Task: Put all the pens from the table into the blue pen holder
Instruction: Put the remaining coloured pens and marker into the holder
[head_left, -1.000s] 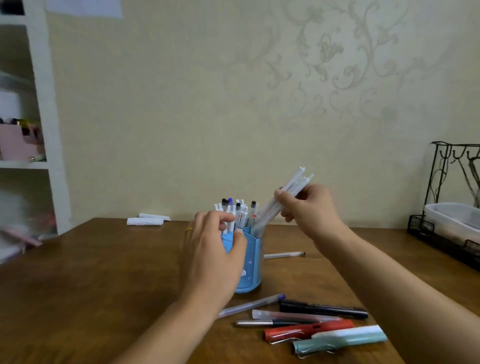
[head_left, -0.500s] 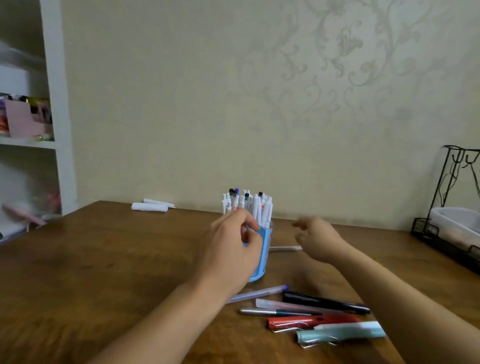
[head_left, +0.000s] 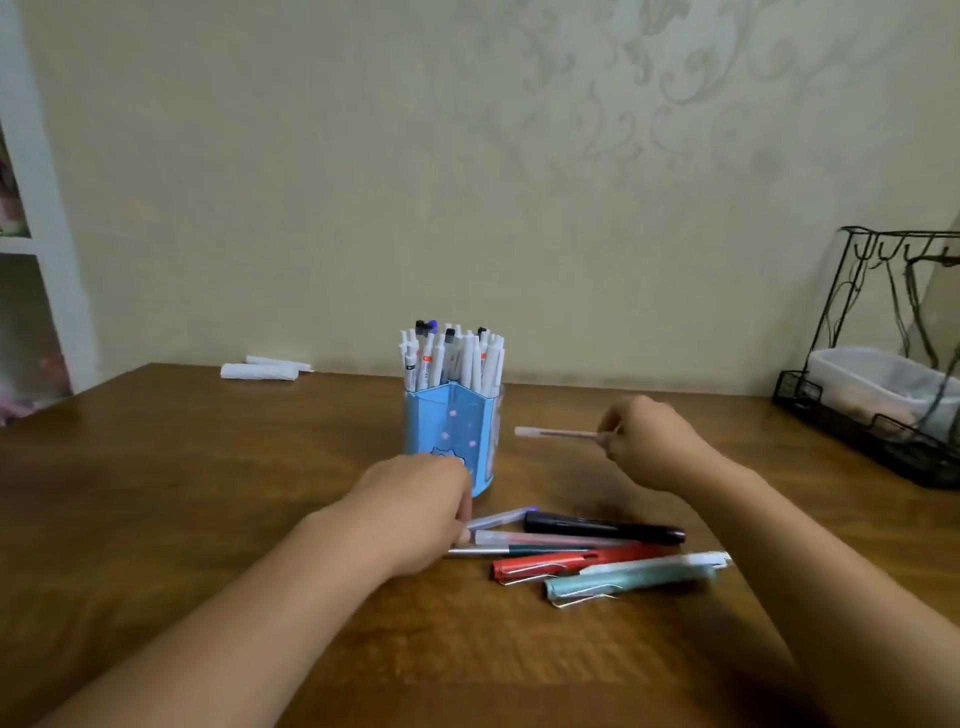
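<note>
Gripping a thin white pen (head_left: 557, 433) by one end, my right hand (head_left: 644, 441) is pinching it just to the right of the blue pen holder (head_left: 451, 431). The pen is lying flat in the air, with its long side pointing left toward the holder. Its free tip is sitting close to the holder's side, lower than the rim. So I think I am going to need to lift it and tip it upright before it can go in. The holder is already packed with white pens (head_left: 452, 358) standing up, so the gap is looking small.

My left hand (head_left: 415, 514) is reaching down to the bench (head_left: 156, 493), right in front of the holder. Its fingers are curling at the ends of the loose pens, but I cannot tell if they are pinching one yet, because the hand is hiding them.

More pens are lying on the bench, all pointing left to right: a clear purple-tipped pen (head_left: 504, 517), a black pen (head_left: 605, 527), a frosted pen (head_left: 550, 539), a red pen (head_left: 566, 564) and a light teal pen (head_left: 634, 577). My left hand is nearer to their left ends.
</note>
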